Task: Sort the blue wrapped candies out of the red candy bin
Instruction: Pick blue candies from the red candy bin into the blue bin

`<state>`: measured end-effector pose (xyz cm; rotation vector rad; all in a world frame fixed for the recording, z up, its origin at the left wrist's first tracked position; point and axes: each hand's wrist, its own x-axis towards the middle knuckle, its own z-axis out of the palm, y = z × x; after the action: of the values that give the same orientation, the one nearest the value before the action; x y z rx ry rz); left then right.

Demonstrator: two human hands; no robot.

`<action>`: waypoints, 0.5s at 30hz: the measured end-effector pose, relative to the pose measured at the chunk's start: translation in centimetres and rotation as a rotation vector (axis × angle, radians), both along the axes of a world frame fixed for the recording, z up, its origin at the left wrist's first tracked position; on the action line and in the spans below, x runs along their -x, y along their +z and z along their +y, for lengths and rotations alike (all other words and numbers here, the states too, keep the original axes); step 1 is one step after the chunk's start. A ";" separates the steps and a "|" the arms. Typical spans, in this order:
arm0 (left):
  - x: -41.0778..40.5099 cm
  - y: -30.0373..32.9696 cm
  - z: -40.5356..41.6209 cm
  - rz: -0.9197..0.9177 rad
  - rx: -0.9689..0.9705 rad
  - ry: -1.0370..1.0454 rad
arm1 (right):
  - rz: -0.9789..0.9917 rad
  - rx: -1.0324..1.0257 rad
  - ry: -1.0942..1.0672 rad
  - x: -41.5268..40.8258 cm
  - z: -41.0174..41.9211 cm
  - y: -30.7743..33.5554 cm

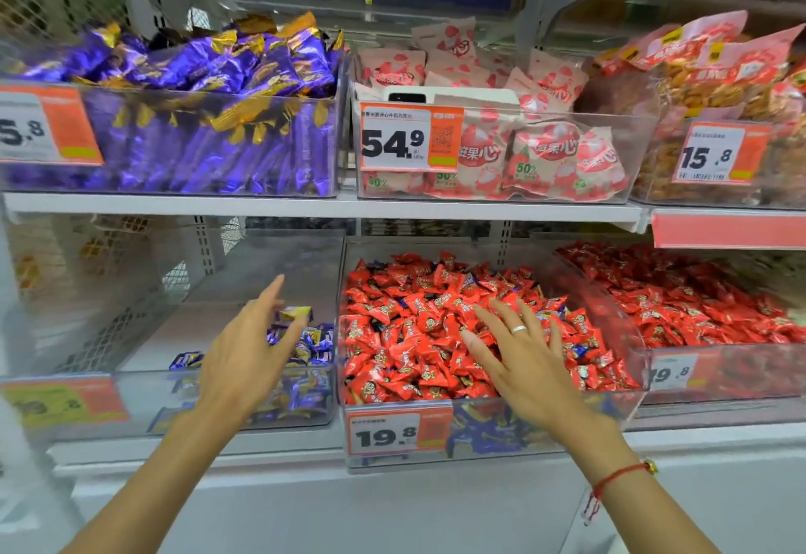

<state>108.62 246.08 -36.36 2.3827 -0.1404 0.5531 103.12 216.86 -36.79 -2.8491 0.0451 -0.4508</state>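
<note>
The clear red candy bin (440, 464) on the lower shelf is heaped with red wrapped candies (405, 335). A few blue wrapped candies (579, 351) show among them, and more blue ones (484, 431) lie behind its front wall. My right hand (523, 357) is spread flat over the red heap, fingers straight, holding nothing. To the left stands a clear bin (139, 396) with a small pile of blue candies (316, 339). My left hand (246, 348) reaches over it with straight fingers. One blue candy (296, 314) is right at its fingertips; I cannot tell if they touch.
Another bin of red candies (698, 304) stands to the right. On the upper shelf (305, 206) are bins of purple bars (196, 117), pink packets (545, 156) and bagged snacks (719, 86). An orange price tag (392, 435) hangs on the red bin's front.
</note>
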 end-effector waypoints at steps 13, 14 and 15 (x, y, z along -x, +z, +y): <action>1.4 0.4 -3.4 0.048 0.018 -0.183 | 0.006 0.220 0.229 -10.7 6.8 3.7; 1.5 0.3 -3.4 0.050 0.028 -0.183 | 0.054 0.226 0.200 -11.8 7.4 3.9; 1.4 0.3 -3.5 0.050 0.038 -0.185 | 0.111 0.217 0.177 -12.7 7.9 4.0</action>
<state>107.18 242.61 -36.06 2.3147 -0.3216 0.4048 115.85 224.81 -32.83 -3.0517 -0.2488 -0.2753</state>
